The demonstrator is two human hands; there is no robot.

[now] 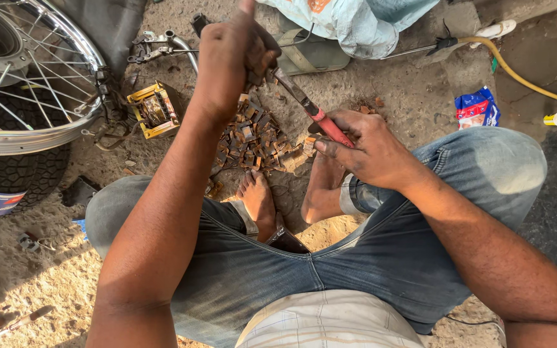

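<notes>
Where fist closes: left hand's (230,55) grasp hidden; screwdriver (320,119) (tip unseen)

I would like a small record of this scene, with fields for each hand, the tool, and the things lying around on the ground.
Left hand: closed over the top of a small object, raised above the pile
Right hand: grips the red handle of the screwdriver
Screwdriver: slanted, tip toward the left hand
Pile of rusty metal plates: on the sandy ground, before the bare feet
Yellow-framed transformer: left of the pile
Spoked wheel: far left
Yellow hose: upper right
</notes>
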